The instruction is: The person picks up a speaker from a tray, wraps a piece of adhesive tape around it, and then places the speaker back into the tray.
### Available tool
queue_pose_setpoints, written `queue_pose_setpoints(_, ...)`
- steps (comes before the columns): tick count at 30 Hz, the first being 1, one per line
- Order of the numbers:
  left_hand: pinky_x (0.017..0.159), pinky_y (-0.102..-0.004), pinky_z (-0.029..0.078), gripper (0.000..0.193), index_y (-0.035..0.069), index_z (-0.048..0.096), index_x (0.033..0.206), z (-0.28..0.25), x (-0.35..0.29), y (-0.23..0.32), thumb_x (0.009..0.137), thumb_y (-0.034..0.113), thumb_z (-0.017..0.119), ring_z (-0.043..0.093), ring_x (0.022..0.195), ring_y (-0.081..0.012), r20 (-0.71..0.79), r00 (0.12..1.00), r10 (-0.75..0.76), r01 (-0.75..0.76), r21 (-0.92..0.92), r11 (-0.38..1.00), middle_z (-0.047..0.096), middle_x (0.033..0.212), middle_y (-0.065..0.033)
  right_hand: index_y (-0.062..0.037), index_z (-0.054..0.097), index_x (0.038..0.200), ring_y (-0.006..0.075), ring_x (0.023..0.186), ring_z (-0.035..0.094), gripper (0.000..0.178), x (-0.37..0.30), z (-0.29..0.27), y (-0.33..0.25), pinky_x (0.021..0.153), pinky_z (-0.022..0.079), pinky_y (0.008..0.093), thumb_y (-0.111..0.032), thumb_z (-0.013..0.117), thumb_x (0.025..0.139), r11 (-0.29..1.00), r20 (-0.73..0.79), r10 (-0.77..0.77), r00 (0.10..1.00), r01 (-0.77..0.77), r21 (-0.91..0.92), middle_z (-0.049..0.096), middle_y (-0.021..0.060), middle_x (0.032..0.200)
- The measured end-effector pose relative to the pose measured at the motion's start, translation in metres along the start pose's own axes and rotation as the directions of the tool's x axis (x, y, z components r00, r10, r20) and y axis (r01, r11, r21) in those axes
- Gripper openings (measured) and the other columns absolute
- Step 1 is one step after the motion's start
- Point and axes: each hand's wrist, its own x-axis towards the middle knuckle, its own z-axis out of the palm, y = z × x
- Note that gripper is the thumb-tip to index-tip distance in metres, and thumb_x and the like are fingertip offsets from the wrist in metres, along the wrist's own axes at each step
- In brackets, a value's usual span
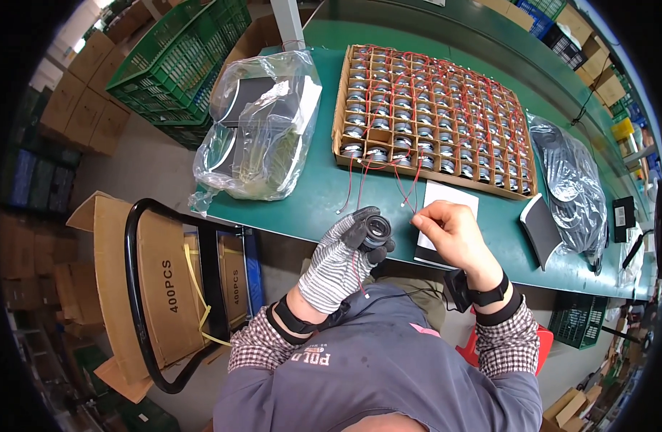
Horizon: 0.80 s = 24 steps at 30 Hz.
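Note:
My left hand (329,268), in a striped glove with dark fingertips, is closed around a small round black speaker (377,227). Its face is turned up, and a thin red wire (357,270) with a white plug hangs below it. My bare right hand (452,232) pinches at the end of a red wire (411,193) running down from the cardboard tray. That divided tray (435,174) holds rows of similar round speakers, with red wires lying across them. Other wire ends dangle over its near edge. Under my right hand lies a white sheet (449,196).
A clear bag (262,137) of curved panels lies left on the green table (309,213). To the right are a loose black curved panel (539,232) and a bag of black parts (572,180). Green crates (169,72) and a black-framed cart with cardboard (158,288) stand left.

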Motion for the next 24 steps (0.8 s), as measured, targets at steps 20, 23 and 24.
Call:
queue_pose_setpoints(20, 0.059, -0.0177, 0.047, 0.06, 0.002, 0.038, 0.13, -0.01, 0.006, -0.003, 0.088, 0.043, 0.053, 0.057, 0.071, -0.0093, 0.18, 0.972, -0.149, 0.109, 0.215, 0.971, 0.057, 0.092, -0.004, 0.0007, 0.067, 0.086, 0.02, 0.068, 0.059, 0.012, 0.034, 0.011, -0.023, 0.061, 0.047, 0.0299, -0.01, 0.064, 0.08, 0.965, 0.306, -0.26, 0.916, 0.237, 0.112, 0.06, 0.0096, 0.073)
queue_pose_setpoints(23, 0.055, -0.0183, 0.046, 0.06, 0.003, 0.04, 0.128, -0.011, 0.006, -0.007, 0.085, 0.041, 0.057, 0.058, 0.069, -0.0107, 0.148, 0.976, -0.162, 0.147, 0.102, 0.984, 0.057, 0.089, -0.0038, 0.0011, 0.066, 0.089, 0.019, 0.068, 0.059, 0.014, 0.034, 0.01, -0.025, 0.061, 0.047, 0.0287, -0.009, 0.065, 0.08, 0.96, 0.318, -0.281, 0.906, 0.258, 0.111, 0.059, 0.0092, 0.071)
queue_pose_setpoints(24, 0.053, -0.0186, 0.046, 0.06, 0.003, 0.042, 0.127, -0.011, 0.006, -0.008, 0.084, 0.04, 0.059, 0.059, 0.068, -0.0114, 0.133, 0.977, -0.17, 0.165, 0.045, 0.985, 0.058, 0.088, -0.0037, 0.0012, 0.066, 0.091, 0.0173, 0.068, 0.058, 0.015, 0.033, 0.009, -0.028, 0.061, 0.047, 0.0277, -0.009, 0.065, 0.08, 0.969, 0.305, -0.247, 0.92, 0.227, 0.102, 0.059, 0.0079, 0.071)
